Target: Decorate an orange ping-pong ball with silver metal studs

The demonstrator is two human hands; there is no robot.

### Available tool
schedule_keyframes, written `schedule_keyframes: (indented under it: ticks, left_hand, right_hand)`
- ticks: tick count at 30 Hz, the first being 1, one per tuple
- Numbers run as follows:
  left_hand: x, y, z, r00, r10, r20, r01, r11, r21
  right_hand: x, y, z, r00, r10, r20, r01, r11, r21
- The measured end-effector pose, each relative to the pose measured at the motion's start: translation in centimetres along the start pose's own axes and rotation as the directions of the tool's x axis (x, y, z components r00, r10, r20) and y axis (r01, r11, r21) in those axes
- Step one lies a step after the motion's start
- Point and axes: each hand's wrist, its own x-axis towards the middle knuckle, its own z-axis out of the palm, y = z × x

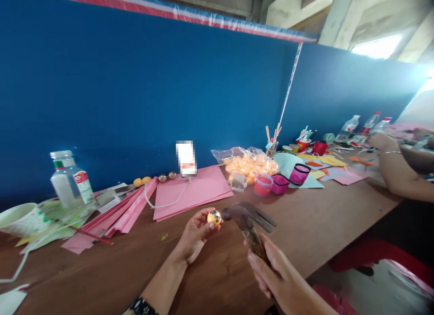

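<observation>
My left hand [195, 236] pinches a small orange ball [214, 217] with dark marks on it, held just above the brown table [315, 215]. My right hand [274, 270] is wrapped round the handle of a rusty claw hammer [249, 220]. The hammer's head sits right beside the ball, almost touching it, with the claw pointing right.
Pink paper sheets [193, 190] and a white cable lie behind my hands. A bag of orange balls [249, 163], pink and purple cups [280, 183], a clear bottle [68, 177] and a paper cup [22, 218] stand along the blue wall. Another person's arm [395, 170] rests at the right.
</observation>
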Motion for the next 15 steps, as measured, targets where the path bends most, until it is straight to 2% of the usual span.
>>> schedule_keyframes:
  ticks: [4, 8, 15]
  left_hand:
    - [0.04, -0.14, -0.11, 1.0, 0.018, -0.006, -0.018, 1.0, -0.006]
    - [0.09, -0.12, -0.09, 0.999, 0.025, -0.022, -0.025, 1.0, -0.005]
    - [0.14, -0.3, -0.12, 1.0, 0.03, 0.008, -0.03, 0.999, 0.013]
  right_hand:
    - [0.05, 0.35, 0.73, 0.999, 0.016, -0.049, -0.016, 1.0, -0.005]
    - [0.31, 0.21, 0.65, 1.0, 0.011, 0.012, -0.011, 1.0, 0.001]
    - [0.67, 0.21, 0.13, 0.999, -0.017, 0.031, 0.016, 1.0, 0.027]
